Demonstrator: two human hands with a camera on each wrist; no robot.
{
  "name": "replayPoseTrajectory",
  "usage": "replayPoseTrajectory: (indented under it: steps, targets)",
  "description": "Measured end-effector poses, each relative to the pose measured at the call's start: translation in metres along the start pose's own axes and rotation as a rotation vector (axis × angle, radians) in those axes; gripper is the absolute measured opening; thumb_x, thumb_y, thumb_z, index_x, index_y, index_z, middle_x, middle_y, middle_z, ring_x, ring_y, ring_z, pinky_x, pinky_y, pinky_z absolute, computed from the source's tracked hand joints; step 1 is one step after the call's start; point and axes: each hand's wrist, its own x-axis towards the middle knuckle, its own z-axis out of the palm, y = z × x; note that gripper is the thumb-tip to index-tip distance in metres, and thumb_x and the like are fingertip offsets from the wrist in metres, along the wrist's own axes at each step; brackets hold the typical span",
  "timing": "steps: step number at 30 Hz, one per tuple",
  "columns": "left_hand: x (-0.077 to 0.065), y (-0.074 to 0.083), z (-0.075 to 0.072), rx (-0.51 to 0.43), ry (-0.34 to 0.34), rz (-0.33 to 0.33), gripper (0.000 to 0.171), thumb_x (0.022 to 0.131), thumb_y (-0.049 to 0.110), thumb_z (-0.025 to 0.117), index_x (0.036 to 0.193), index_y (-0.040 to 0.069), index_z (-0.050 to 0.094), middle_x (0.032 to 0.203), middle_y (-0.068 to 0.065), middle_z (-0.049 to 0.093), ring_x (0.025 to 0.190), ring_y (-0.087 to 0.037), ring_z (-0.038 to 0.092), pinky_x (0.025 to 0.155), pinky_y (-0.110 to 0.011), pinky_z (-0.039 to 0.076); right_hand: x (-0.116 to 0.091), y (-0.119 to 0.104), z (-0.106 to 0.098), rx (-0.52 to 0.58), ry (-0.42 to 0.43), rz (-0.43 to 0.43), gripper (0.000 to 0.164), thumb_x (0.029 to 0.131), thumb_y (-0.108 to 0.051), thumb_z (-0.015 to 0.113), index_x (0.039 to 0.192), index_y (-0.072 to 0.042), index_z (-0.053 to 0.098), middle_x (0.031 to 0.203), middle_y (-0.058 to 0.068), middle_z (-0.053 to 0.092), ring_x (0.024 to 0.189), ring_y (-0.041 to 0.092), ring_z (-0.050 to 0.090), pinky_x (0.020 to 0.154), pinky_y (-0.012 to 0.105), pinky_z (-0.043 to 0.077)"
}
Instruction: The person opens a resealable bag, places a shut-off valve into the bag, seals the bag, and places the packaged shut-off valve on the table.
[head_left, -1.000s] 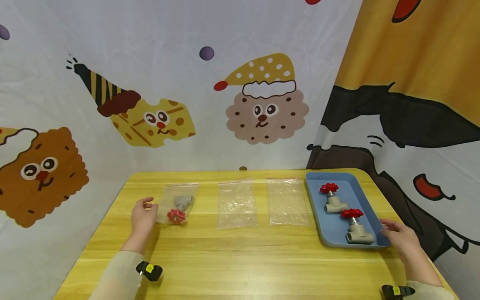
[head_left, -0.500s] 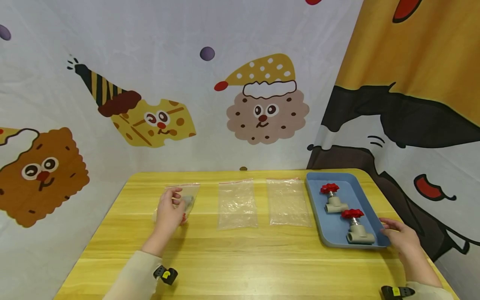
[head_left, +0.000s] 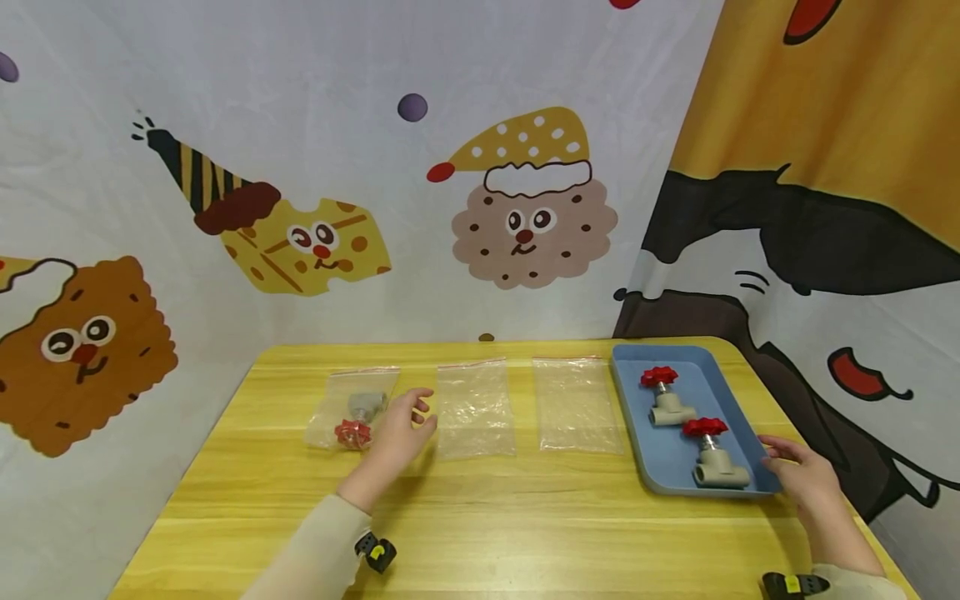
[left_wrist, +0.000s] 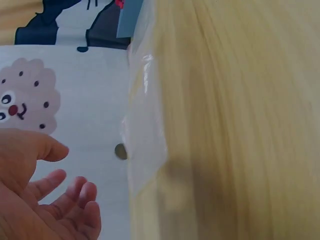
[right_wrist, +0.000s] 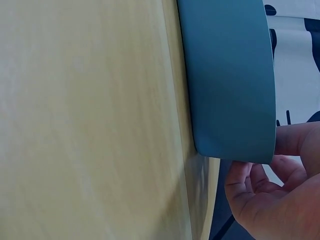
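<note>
My left hand (head_left: 406, 427) hovers between two clear zip bags, fingers loosely bent and nothing in them. The left bag (head_left: 330, 400) contains a grey valve with a red handwheel (head_left: 352, 432), and my hand overlaps its right edge in the head view. Flat beside my fingertips lies the middle bag (head_left: 474, 408); a third bag (head_left: 576, 404) lies farther right. At the near right corner of a blue tray (head_left: 667, 467), my right hand (head_left: 806, 475) holds the rim, its thumb at the top edge and fingers curled outside, as the right wrist view shows.
Inside the tray are two beige valves, a rear one (head_left: 670, 410) and a nearer one (head_left: 718, 469), both with red handwheels. The wooden table (head_left: 510, 525) ends at a cartoon-printed cloth backdrop (head_left: 420, 308).
From the left side of the filled bag, my left hand has swept right across it to the gap before the middle bag. The right hand and tray have stayed put.
</note>
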Motion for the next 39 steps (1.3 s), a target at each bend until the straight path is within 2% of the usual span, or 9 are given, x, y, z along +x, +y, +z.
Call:
replayPoseTrajectory:
  steps: [4,7,11,20,24,27,32,36,39]
  targets:
    - [0.005,-0.001,0.015,0.024,-0.076,-0.04,0.051,0.086,0.012,0.067,0.133,0.003,0.049,0.106,-0.015,0.056,0.089,-0.024,0.054,0.074,-0.034,0.048,0.001,0.001,0.001,-0.005,0.008,0.006,0.042,0.091,-0.006,0.054,0.132,0.001,0.049,0.11,0.015,0.052,0.103,0.03,0.044,0.066,0.03,0.044]
    - [0.008,-0.001,0.021,0.097,-0.124,-0.078,0.057,0.087,0.019,0.067,0.136,0.0,0.045,0.112,-0.019,0.054,0.098,-0.029,0.054,0.084,-0.043,0.049,0.0,0.0,0.0,-0.005,-0.004,0.006,0.043,0.092,-0.006,0.052,0.134,0.002,0.047,0.116,0.02,0.05,0.106,0.033,0.043,0.067,0.029,0.042]
    - [0.012,-0.002,0.027,0.194,-0.134,-0.121,0.063,0.087,0.025,0.068,0.136,-0.005,0.042,0.121,-0.025,0.05,0.112,-0.04,0.05,0.096,-0.05,0.044,0.003,0.002,0.0,-0.001,-0.012,-0.003,0.045,0.092,-0.005,0.053,0.135,0.004,0.045,0.12,0.024,0.047,0.108,0.034,0.042,0.065,0.025,0.04]
    - [0.018,-0.004,0.033,0.313,-0.117,-0.164,0.063,0.084,0.027,0.07,0.128,-0.012,0.046,0.114,-0.027,0.048,0.106,-0.043,0.05,0.09,-0.052,0.047,0.015,0.016,0.003,-0.021,-0.007,-0.007,0.04,0.091,-0.006,0.056,0.13,-0.002,0.052,0.111,0.013,0.053,0.097,0.023,0.046,0.062,0.023,0.047]
    - [0.02,-0.007,0.035,0.356,-0.116,-0.162,0.059,0.082,0.025,0.074,0.123,-0.01,0.05,0.111,-0.024,0.048,0.103,-0.04,0.05,0.086,-0.049,0.049,0.018,0.017,0.004,0.001,-0.001,0.006,0.044,0.09,-0.004,0.055,0.133,0.001,0.049,0.117,0.02,0.05,0.103,0.029,0.045,0.064,0.025,0.045]
    - [0.021,-0.009,0.035,0.364,-0.117,-0.16,0.056,0.081,0.022,0.074,0.121,-0.009,0.052,0.111,-0.024,0.048,0.103,-0.04,0.05,0.087,-0.049,0.049,0.021,0.021,0.005,0.002,-0.011,-0.004,0.043,0.091,-0.005,0.056,0.133,0.001,0.049,0.116,0.019,0.051,0.102,0.028,0.045,0.064,0.023,0.044]
    - [0.024,-0.012,0.034,0.298,-0.107,-0.17,0.056,0.079,0.009,0.072,0.126,-0.009,0.048,0.115,-0.027,0.047,0.105,-0.04,0.053,0.093,-0.049,0.047,0.024,0.026,0.005,-0.029,-0.008,-0.012,0.04,0.091,-0.006,0.056,0.131,-0.002,0.052,0.107,0.007,0.053,0.093,0.018,0.046,0.059,0.017,0.045]
    - [0.025,-0.013,0.033,0.233,-0.11,-0.192,0.062,0.074,-0.006,0.065,0.131,-0.009,0.042,0.116,-0.03,0.047,0.107,-0.039,0.053,0.096,-0.047,0.047,0.015,0.014,0.002,0.012,-0.025,-0.007,0.044,0.091,-0.004,0.054,0.134,0.003,0.047,0.117,0.021,0.05,0.104,0.03,0.044,0.061,0.019,0.042]
    - [0.026,-0.013,0.032,0.213,-0.123,-0.203,0.066,0.07,-0.012,0.059,0.133,-0.008,0.04,0.116,-0.032,0.049,0.108,-0.04,0.053,0.096,-0.047,0.047,0.008,0.007,0.001,0.011,-0.03,-0.006,0.044,0.092,-0.003,0.052,0.135,0.005,0.045,0.121,0.024,0.048,0.107,0.033,0.043,0.061,0.02,0.04]
